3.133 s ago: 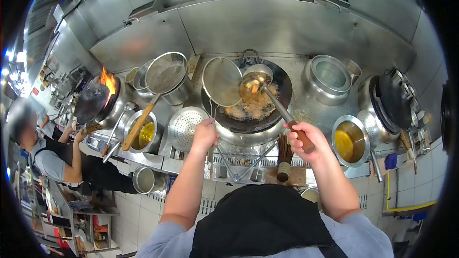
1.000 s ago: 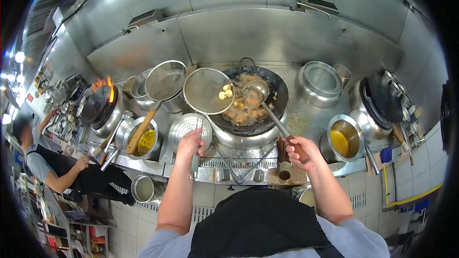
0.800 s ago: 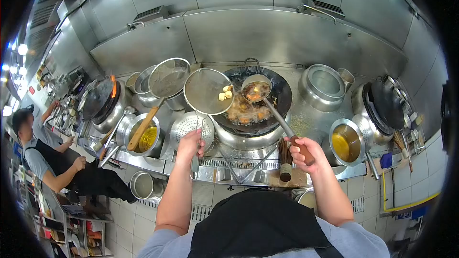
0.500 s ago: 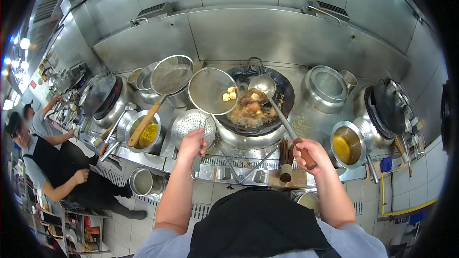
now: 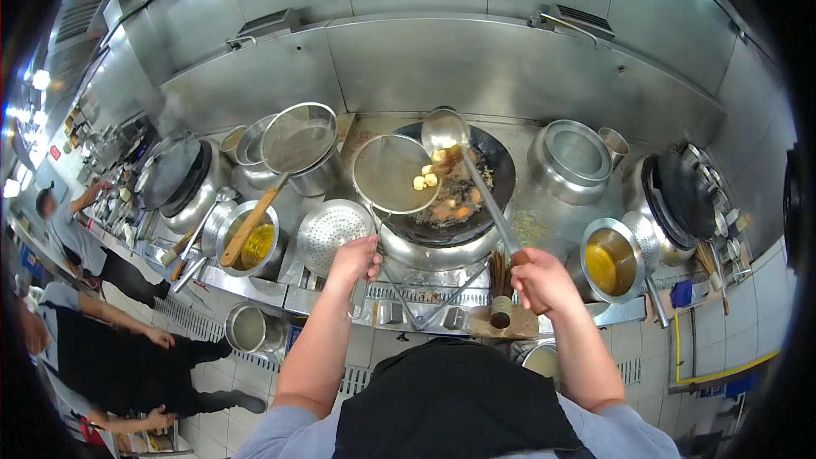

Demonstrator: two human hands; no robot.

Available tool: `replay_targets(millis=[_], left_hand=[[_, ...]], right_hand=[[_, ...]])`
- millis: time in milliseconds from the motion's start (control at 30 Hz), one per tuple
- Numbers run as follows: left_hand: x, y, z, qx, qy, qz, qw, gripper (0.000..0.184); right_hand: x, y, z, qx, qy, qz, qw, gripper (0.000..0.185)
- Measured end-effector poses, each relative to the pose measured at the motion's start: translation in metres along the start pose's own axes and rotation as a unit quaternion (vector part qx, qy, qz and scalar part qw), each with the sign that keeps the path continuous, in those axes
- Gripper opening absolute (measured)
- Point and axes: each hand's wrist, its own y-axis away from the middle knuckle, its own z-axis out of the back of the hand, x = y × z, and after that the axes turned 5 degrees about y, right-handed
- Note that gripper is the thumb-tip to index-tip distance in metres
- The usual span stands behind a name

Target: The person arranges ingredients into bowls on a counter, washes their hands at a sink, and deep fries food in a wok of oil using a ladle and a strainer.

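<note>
My left hand [image 5: 355, 260] is closed round the handle of a round mesh strainer [image 5: 387, 174], which overlaps the left part of the black wok [image 5: 501, 157]. A few pale yellow cubes [image 5: 425, 179] lie at the strainer's right side. In my right hand [image 5: 544, 279] is the handle of a steel ladle [image 5: 445, 128], whose bowl is over the wok's far left rim. Between strainer and ladle are more pale cubes [image 5: 445, 155]. Browned pieces [image 5: 455, 208] sit in bubbling oil in the wok.
To the left are a perforated skimmer [image 5: 333, 234], a pot of yellow oil [image 5: 270, 246] and a second strainer [image 5: 299, 140]. A bamboo brush [image 5: 500, 289] lies in front. Another oil pot [image 5: 614, 259] and lidded pot [image 5: 575, 161] stand right. Two people are at left.
The strainer has moved right, over the wok. The ladle bowl has swung up and left from the oil to the far rim. The nearer person at left has turned and come closer.
</note>
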Motion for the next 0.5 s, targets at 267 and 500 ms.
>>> replay_targets(millis=[267, 500], left_hand=[[0.004, -0.012, -0.011, 0.119, 0.185, 0.078, 0.972, 0.026], [-0.002, -0.004, 0.014, 0.083, 0.17, 0.042, 0.981, 0.03]], right_hand=[[-0.013, 0.004, -0.019, 0.029, 0.137, 0.021, 0.99, 0.042], [-0.01, -0.008, -0.005, -0.121, 0.278, 0.079, 0.95, 0.039]])
